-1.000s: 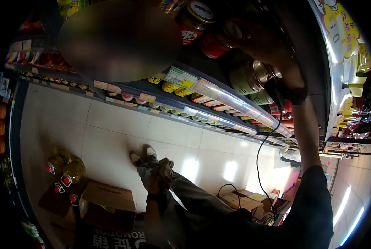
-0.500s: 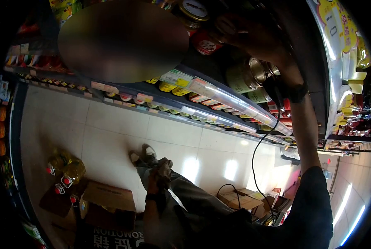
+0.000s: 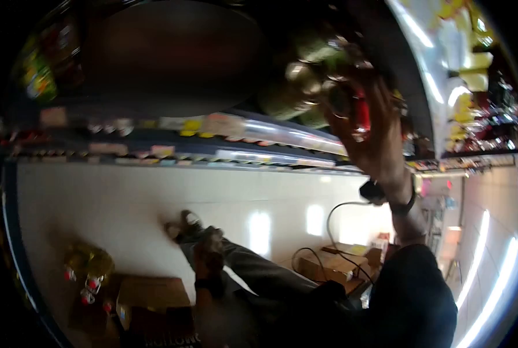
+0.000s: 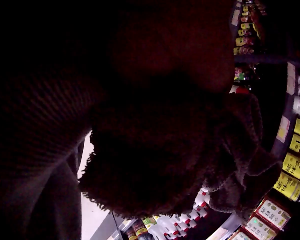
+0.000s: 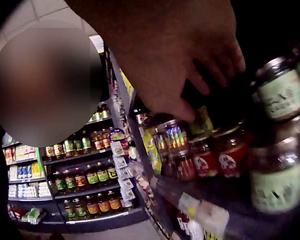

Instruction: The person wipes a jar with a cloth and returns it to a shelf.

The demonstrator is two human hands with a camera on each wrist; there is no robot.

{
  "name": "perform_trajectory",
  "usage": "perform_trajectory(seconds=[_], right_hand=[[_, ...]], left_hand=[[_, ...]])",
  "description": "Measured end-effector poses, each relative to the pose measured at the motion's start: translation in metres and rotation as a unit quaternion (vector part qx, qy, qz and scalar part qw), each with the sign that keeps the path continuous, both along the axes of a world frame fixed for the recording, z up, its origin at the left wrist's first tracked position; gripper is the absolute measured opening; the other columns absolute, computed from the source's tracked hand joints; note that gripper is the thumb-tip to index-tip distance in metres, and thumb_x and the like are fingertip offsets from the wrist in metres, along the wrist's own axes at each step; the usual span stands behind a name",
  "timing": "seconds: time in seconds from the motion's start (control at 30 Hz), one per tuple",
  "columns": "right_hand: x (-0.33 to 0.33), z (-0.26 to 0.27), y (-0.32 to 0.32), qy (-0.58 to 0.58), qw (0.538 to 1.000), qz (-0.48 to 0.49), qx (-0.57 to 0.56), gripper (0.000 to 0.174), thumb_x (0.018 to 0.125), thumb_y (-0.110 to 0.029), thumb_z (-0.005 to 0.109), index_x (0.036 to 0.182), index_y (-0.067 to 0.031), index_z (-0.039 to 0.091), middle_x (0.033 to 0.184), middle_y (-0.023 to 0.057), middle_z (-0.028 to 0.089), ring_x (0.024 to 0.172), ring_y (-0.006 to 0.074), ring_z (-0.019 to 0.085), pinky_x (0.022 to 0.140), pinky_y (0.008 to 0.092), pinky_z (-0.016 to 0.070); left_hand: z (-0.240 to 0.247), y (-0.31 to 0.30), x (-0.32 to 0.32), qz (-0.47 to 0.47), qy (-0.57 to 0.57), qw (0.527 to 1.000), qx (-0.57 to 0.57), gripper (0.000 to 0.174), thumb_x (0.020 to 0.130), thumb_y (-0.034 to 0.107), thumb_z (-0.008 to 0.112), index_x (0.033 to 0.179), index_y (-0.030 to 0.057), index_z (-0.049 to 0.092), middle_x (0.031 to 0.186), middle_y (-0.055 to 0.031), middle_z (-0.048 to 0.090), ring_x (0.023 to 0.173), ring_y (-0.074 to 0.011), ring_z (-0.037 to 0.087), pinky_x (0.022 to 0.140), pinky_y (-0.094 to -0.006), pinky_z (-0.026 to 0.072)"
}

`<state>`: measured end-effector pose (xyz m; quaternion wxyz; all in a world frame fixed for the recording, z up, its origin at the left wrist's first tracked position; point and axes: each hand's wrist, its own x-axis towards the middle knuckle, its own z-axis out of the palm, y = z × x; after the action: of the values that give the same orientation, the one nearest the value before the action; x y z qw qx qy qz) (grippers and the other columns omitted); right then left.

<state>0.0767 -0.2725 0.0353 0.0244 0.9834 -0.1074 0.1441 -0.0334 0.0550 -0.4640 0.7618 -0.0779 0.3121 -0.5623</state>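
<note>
My right hand point(image 3: 376, 136) reaches over the shelf, fingers spread around a red-labelled jar point(image 3: 361, 115) in the blurred head view. From the right wrist, the fingers point(image 5: 210, 70) look extended above a row of jars, with nothing gripped. Two jars with red labels point(image 5: 231, 159) stand below them; pale green-labelled jars point(image 5: 279, 187) stand to the right, one above another. Low by my leg, my left hand point(image 3: 209, 250) holds a bunched dark cloth point(image 4: 145, 155), whose looped pile fills the left wrist view. Its fingers are mostly lost in shadow.
Price tags point(image 3: 224, 124) line the shelf edge. On the floor are oil bottles point(image 3: 91, 264) with red caps, an open cardboard box point(image 3: 154, 293) and more cartons point(image 3: 331, 264). A black cable point(image 3: 331, 220) hangs from my right wrist. Bottle racks point(image 5: 85, 175) stand farther off.
My right hand has left the red-labelled jar at the back and come right, past the green-labelled jars. The head view has turned with it. My left hand stays low with the cloth.
</note>
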Motion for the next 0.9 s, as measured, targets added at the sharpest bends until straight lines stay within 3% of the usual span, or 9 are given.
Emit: perform_trajectory(seconds=[0.1, 0.13, 0.17, 0.23, 0.43, 0.53, 0.63, 0.83, 0.9], right_hand=[[-0.084, -0.002, -0.032, -0.048, 0.993, -0.108, -0.013, 0.057, 0.081, -0.009, 0.076, 0.132, -0.0042, 0.051, 0.128, 0.0189, 0.055, 0.115, 0.0370, 0.055, 0.093, 0.0441, 0.0487], [-0.109, 0.001, -0.047, -0.040, 0.979, -0.190, -0.059, 0.056, 0.083, -0.007, 0.074, 0.133, -0.0037, 0.050, 0.131, 0.0196, 0.053, 0.119, 0.0370, 0.054, 0.098, 0.0438, 0.0458], [-0.130, -0.001, -0.068, -0.103, 0.975, -0.198, 0.016, 0.057, 0.085, -0.005, 0.073, 0.135, -0.0021, 0.047, 0.134, 0.0212, 0.051, 0.122, 0.0368, 0.051, 0.101, 0.0450, 0.0432], [-0.171, -0.009, -0.108, -0.104, 0.974, -0.195, -0.054, 0.054, 0.091, -0.018, 0.071, 0.136, 0.0008, 0.046, 0.129, 0.0210, 0.055, 0.114, 0.0337, 0.059, 0.098, 0.0442, 0.0458], [-0.248, -0.002, -0.243, -0.031, 0.913, -0.210, -0.349, 0.045, 0.094, -0.034, 0.064, 0.128, -0.0041, 0.058, 0.119, 0.0282, 0.056, 0.111, 0.0456, 0.054, 0.095, 0.0520, 0.0424], [-0.249, -0.005, -0.246, -0.034, 0.950, -0.259, -0.173, 0.035, 0.097, -0.029, 0.059, 0.121, -0.0042, 0.061, 0.114, 0.0243, 0.059, 0.105, 0.0421, 0.058, 0.088, 0.0488, 0.0468], [-0.307, -0.022, -0.342, 0.045, 0.962, -0.205, -0.176, 0.026, 0.095, -0.023, 0.058, 0.114, -0.0056, 0.062, 0.103, 0.0196, 0.062, 0.095, 0.0381, 0.062, 0.081, 0.0463, 0.0496], [-0.257, -0.014, -0.262, -0.010, 0.951, -0.256, -0.171, 0.019, 0.091, -0.021, 0.065, 0.100, -0.0048, 0.068, 0.098, 0.0151, 0.067, 0.091, 0.0341, 0.064, 0.080, 0.0456, 0.0504], [-0.213, -0.009, -0.199, -0.169, 0.933, -0.299, -0.105, 0.029, 0.088, -0.026, 0.073, 0.104, -0.0023, 0.067, 0.104, 0.0173, 0.067, 0.097, 0.0337, 0.065, 0.085, 0.0433, 0.0502]], left_hand=[[0.092, -0.037, 0.038, -0.009, -0.187, 0.959, 0.214, 0.053, 0.095, 0.040, 0.056, 0.134, 0.0053, 0.053, 0.098, -0.0099, 0.064, 0.072, -0.0159, 0.061, 0.054, -0.0248, 0.0509], [0.026, -0.015, 0.011, -0.028, -0.211, 0.971, 0.106, 0.054, 0.093, 0.044, 0.057, 0.129, 0.0043, 0.055, 0.092, -0.0086, 0.064, 0.065, -0.0155, 0.059, 0.050, -0.0245, 0.0489], [0.025, -0.016, 0.014, -0.035, -0.211, 0.971, 0.104, 0.054, 0.093, 0.044, 0.057, 0.129, 0.0043, 0.055, 0.092, -0.0086, 0.064, 0.065, -0.0155, 0.059, 0.050, -0.0245, 0.0489], [0.028, -0.019, 0.019, -0.052, -0.235, 0.971, 0.021, 0.052, 0.095, 0.039, 0.060, 0.137, 0.0092, 0.047, 0.111, -0.0052, 0.060, 0.100, -0.0186, 0.055, 0.089, -0.0339, 0.0416], [0.069, -0.035, 0.024, -0.065, -0.192, 0.972, 0.122, 0.055, 0.098, 0.042, 0.051, 0.134, 0.0015, 0.048, 0.117, -0.0098, 0.060, 0.093, -0.0205, 0.058, 0.080, -0.0356, 0.0466], [-0.083, 0.010, -0.004, -0.156, -0.190, 0.969, 0.002, 0.051, 0.098, 0.043, 0.048, 0.132, 0.0045, 0.052, 0.120, -0.0099, 0.060, 0.093, -0.0229, 0.060, 0.080, -0.0394, 0.0488], [-0.038, -0.004, 0.008, -0.131, -0.049, 0.987, -0.082, 0.051, 0.098, 0.043, 0.047, 0.132, 0.0051, 0.054, 0.124, -0.0109, 0.059, 0.097, -0.0272, 0.061, 0.083, -0.0424, 0.0514], [0.031, -0.002, 0.017, -0.254, -0.040, 0.951, 0.172, 0.042, 0.092, 0.048, 0.060, 0.106, 0.0093, 0.063, 0.068, -0.0026, 0.058, 0.042, -0.0099, 0.043, 0.040, -0.0215, 0.0349], [0.032, -0.012, 0.012, -0.227, -0.122, 0.946, 0.195, 0.042, 0.093, 0.047, 0.059, 0.107, 0.0084, 0.063, 0.069, -0.0036, 0.058, 0.045, -0.0111, 0.046, 0.040, -0.0234, 0.0366]])
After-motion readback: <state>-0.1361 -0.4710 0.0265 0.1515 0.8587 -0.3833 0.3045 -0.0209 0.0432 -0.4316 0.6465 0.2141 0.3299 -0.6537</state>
